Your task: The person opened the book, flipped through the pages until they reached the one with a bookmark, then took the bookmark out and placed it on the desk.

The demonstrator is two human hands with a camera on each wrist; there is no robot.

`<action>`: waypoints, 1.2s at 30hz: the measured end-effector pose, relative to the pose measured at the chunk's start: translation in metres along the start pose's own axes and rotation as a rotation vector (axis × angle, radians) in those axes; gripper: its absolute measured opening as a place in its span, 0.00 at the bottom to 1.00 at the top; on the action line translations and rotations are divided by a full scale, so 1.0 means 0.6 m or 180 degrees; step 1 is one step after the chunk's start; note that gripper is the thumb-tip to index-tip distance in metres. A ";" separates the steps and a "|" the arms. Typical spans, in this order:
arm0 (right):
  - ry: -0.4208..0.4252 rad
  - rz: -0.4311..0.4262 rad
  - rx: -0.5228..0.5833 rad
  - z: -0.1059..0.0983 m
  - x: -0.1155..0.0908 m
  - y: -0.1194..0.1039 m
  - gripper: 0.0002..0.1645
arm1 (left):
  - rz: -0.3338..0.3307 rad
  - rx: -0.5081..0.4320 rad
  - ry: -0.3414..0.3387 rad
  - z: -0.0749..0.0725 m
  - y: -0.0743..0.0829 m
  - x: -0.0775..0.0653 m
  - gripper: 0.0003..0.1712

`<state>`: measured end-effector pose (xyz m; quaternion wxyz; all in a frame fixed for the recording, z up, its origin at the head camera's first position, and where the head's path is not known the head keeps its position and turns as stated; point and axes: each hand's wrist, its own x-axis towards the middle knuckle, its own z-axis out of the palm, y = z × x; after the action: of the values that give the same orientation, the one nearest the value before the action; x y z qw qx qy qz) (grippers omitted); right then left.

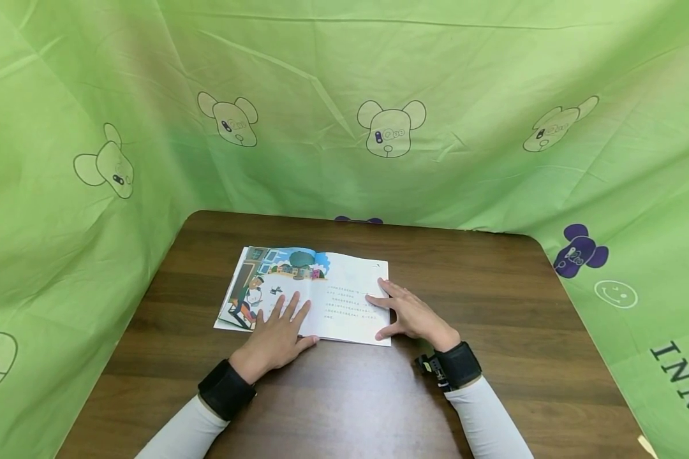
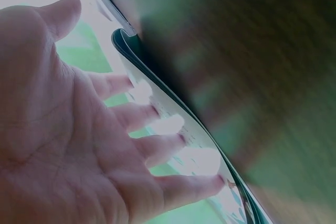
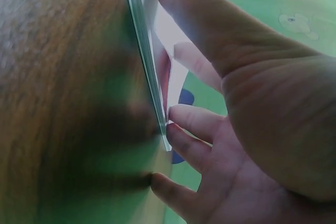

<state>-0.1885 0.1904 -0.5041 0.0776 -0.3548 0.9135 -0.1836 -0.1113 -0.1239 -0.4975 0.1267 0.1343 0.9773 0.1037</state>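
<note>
An open picture book (image 1: 353, 264) lies on the wooden table, a colourful illustration on its left page and lines of print on its right page. Spread flat, my left hand (image 1: 277, 338) rests on the lower part of the left page near the fold, its fingertips touching the paper in the left wrist view. At the book's right edge is my right hand (image 1: 413, 313), thumb and forefinger on the right page. The right wrist view shows its fingers by the edge of the pages (image 3: 148, 61), where a page stands slightly apart from the stack.
The dark brown table (image 1: 471, 280) extends on all sides of the book. A green cloth (image 1: 321, 172) with printed bear heads hangs behind and beside the table. Black bands with cameras sit on both wrists. A small pale object (image 1: 646, 445) shows at the lower right.
</note>
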 end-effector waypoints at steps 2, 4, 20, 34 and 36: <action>0.0041 -0.0017 -0.0020 0.001 0.001 0.001 0.52 | -0.0009 0.0006 -0.0005 0.001 0.001 0.002 0.48; 0.0082 -0.0036 -0.0038 0.001 0.001 0.002 0.51 | -0.0020 0.0027 -0.0008 0.003 0.001 0.004 0.48; -0.0046 -0.0189 -0.0093 0.004 -0.005 0.011 0.59 | -0.0047 0.0066 0.0076 0.002 0.015 0.006 0.53; 0.0049 -0.0137 -0.0124 0.003 -0.001 0.007 0.50 | -0.0058 0.0082 0.0147 0.002 0.020 0.007 0.53; 0.0071 -0.0147 -0.0135 0.003 -0.001 0.006 0.49 | -0.0061 0.0082 0.0170 0.004 0.021 0.008 0.53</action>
<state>-0.1900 0.1928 -0.5073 0.0557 -0.3752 0.9095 -0.1698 -0.1121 -0.1102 -0.4976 0.0998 0.1238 0.9828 0.0935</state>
